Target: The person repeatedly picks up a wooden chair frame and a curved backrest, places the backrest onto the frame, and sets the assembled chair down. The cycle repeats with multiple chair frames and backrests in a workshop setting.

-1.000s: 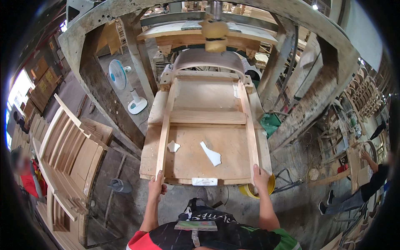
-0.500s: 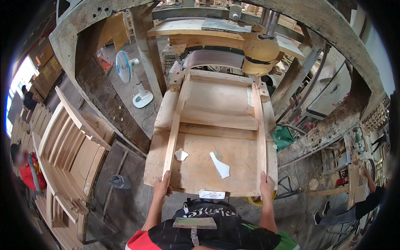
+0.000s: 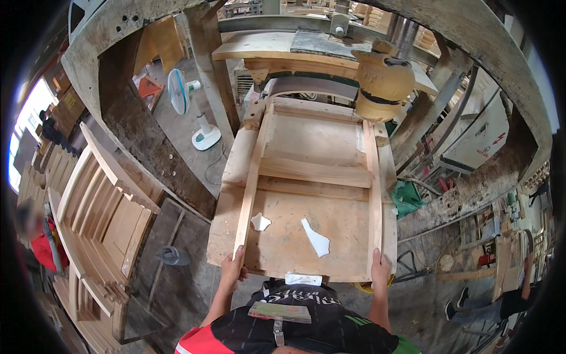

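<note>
A pale wooden frame [image 3: 315,171], with two long side rails joined by crosspieces, lies flat on a plywood board [image 3: 283,236] in front of me. My left hand [image 3: 232,270] is closed round the near end of the left rail [image 3: 249,194]. Round the near end of the right rail [image 3: 375,200], my right hand [image 3: 380,269] is closed too. The frame's far end sits between two small wooden blocks, one at the left [image 3: 254,114] and one at the right [image 3: 381,138]. Two white scraps, one small [image 3: 260,222] and one long [image 3: 316,238], lie between the rails.
A heavy metal machine frame [image 3: 159,141] arches round the board. A tan, rounded machine part [image 3: 384,85] hangs by the frame's far right corner. Beyond the left post stands a fan [image 3: 178,91]. Stacked curved wooden parts [image 3: 100,206] fill the left; a person [image 3: 519,292] works at far right.
The whole view has shifted slightly, so the board and machine appear a little farther right. Both hands keep their hold on the rail ends.
</note>
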A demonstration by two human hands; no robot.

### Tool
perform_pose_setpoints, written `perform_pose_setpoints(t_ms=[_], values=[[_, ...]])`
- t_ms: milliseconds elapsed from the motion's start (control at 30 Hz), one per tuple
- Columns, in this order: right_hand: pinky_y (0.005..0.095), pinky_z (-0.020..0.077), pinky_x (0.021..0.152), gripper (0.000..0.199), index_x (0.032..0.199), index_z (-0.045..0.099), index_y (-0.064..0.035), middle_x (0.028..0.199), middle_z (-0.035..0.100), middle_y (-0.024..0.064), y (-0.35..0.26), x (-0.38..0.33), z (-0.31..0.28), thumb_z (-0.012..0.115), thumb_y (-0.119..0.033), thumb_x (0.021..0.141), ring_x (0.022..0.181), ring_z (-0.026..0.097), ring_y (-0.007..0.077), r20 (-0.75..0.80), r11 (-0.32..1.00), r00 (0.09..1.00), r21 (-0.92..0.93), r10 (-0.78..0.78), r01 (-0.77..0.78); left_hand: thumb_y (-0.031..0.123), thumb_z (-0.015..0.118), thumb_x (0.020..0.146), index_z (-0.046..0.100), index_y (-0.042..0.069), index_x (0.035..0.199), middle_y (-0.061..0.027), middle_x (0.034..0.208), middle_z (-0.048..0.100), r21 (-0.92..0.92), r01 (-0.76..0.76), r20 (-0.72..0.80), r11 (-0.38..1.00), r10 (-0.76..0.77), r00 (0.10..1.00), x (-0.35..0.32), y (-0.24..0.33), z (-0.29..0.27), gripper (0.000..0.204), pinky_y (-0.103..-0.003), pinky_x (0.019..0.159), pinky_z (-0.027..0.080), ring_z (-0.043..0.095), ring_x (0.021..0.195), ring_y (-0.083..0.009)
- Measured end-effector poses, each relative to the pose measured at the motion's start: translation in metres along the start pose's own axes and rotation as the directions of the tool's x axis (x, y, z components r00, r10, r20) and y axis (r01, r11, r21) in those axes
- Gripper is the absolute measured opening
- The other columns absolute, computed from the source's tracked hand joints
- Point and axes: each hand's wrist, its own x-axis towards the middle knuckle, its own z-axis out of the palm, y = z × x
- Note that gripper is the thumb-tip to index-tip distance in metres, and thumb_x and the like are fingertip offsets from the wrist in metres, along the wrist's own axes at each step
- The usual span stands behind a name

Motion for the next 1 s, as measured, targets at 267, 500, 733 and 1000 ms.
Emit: perform_pose_setpoints(t_ms=[267,500,733,1000], values=[[0.0362,0.0482,0.097,0.058,0.131,0.065,0.0054,0.119,0.07,0.0175,0.008,0.006,0.004,0.054,-0.046,0.106,0.109,0.064,0.0238,0.034,0.996,0.999,0.093,0.0,-0.003,0.066,0.061,0.095,0.061,0.005,0.106,-0.0045,0.056,0.056,0.0,-0.008,0.019,1.0,0.008,1.0,0.001,0.0,0.001,0.062,-0.029,0.037,0.038,0.054,0.041,-0.0155],[0.0356,0.0489,0.094,0.055,0.128,0.065,0.0062,0.116,0.07,0.0162,0.022,0.012,0.005,0.055,-0.044,0.107,0.105,0.063,0.0212,0.018,0.993,1.0,0.119,0.007,-0.009,0.062,0.062,0.096,0.065,0.002,0.105,-0.0056,0.056,0.057,0.008,0.009,-0.011,1.0,-0.009,1.0,0.002,0.003,0.003,0.061,-0.029,0.036,0.039,0.055,0.041,-0.0153],[0.0349,0.0487,0.096,0.056,0.127,0.066,0.007,0.117,0.07,0.0149,0.005,0.006,0.005,0.055,-0.043,0.107,0.107,0.063,0.0207,0.041,0.994,0.999,0.106,0.0,-0.004,0.064,0.062,0.096,0.066,0.001,0.105,-0.0057,0.057,0.057,0.024,0.012,-0.018,1.0,-0.011,1.0,0.003,0.0,-0.001,0.063,-0.029,0.036,0.038,0.055,0.041,-0.015],[0.0402,0.0487,0.091,0.057,0.113,0.069,0.0061,0.103,0.072,0.0218,0.025,0.013,0.008,0.058,-0.049,0.103,0.098,0.066,0.0282,-0.087,0.99,0.995,0.131,-0.038,0.05,0.066,0.06,0.096,0.065,0.0,0.105,-0.0055,0.054,0.055,0.037,0.0,0.027,0.999,-0.001,1.0,0.001,0.01,0.0,0.067,-0.028,0.035,0.037,0.053,0.039,-0.0147]])
